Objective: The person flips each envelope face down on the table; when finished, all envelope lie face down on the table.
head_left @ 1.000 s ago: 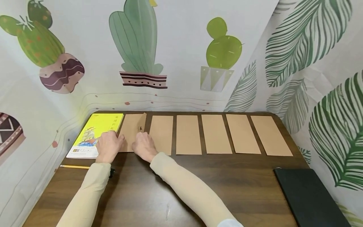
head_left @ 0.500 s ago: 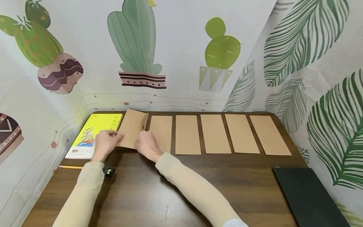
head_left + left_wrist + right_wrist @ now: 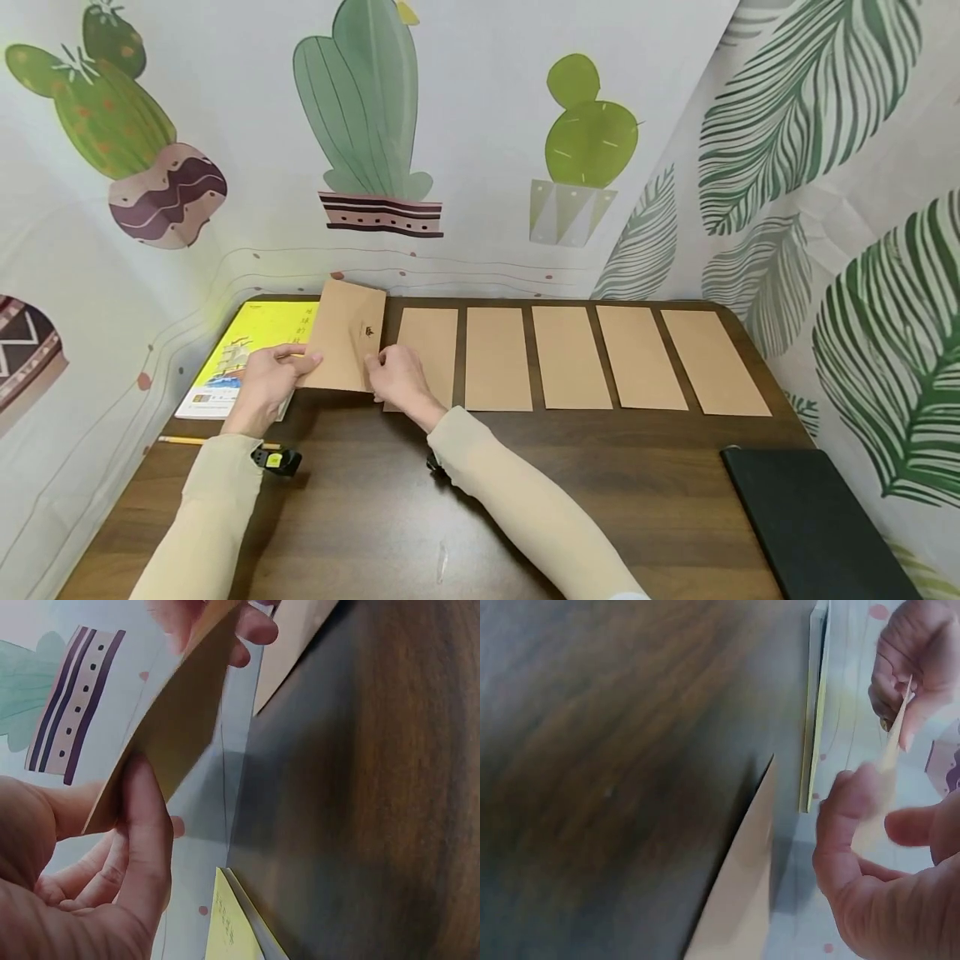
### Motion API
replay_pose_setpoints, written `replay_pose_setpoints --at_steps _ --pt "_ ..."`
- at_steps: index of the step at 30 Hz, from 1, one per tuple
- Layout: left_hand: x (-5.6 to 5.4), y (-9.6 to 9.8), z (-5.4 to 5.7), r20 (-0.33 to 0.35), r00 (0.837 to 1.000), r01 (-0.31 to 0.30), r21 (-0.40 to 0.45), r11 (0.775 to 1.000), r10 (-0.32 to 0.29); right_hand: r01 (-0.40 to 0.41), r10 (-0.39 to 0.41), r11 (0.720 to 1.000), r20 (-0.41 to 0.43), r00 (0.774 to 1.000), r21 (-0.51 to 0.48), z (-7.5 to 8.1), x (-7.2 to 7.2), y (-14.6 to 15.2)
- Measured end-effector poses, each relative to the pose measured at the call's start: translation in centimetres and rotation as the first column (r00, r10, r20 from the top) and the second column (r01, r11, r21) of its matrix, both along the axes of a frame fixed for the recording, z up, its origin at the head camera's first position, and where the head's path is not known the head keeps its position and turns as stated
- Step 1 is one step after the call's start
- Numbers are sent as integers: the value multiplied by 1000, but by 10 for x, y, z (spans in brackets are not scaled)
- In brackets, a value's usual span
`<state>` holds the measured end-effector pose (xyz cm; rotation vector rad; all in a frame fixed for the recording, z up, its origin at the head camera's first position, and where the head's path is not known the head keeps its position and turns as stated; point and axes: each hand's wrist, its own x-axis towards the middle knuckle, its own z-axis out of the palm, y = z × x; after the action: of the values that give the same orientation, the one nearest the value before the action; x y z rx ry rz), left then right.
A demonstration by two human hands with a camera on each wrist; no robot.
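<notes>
A brown card [image 3: 341, 333] is raised off the table at a tilt, between both hands. My left hand [image 3: 262, 385] pinches its left side, thumb on one face and fingers on the other, as the left wrist view also shows. At its lower right edge my right hand [image 3: 405, 383] holds it between thumb and curled index finger. A small dark print shows near the card's right edge. Behind the left hand lies a yellow-covered book [image 3: 277, 321], partly hidden by the hand and card. Beside the right hand another brown card [image 3: 429, 342] lies flat, partly covered.
Several more brown cards [image 3: 498, 358] lie in a row to the right along the back of the wooden table [image 3: 360, 517]. A pencil [image 3: 180, 439] rests below the book. A black flat pad [image 3: 817, 517] lies at the right. A patterned cloth wall [image 3: 487, 125] stands behind.
The brown card beside the book has come up off the table and tilted toward me, shifting left over the book's edge. Both hands have lifted with it; its print now shows more fully.
</notes>
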<state>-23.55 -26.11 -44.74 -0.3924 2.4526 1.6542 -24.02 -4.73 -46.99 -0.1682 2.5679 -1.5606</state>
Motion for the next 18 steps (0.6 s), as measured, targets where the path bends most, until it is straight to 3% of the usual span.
replay_pose_setpoints --at_steps 5,11,18 --pt "3 5 1 -11 1000 21 -94 995 -22 60 -59 996 6 998 -59 -6 -3 2" --pt "6 11 -1 -54 998 20 -269 963 -35 134 -127 987 75 989 -88 -1 1 4" --pt "8 14 -7 1 997 73 -376 924 -78 151 -147 987 66 987 -51 4 4 7"
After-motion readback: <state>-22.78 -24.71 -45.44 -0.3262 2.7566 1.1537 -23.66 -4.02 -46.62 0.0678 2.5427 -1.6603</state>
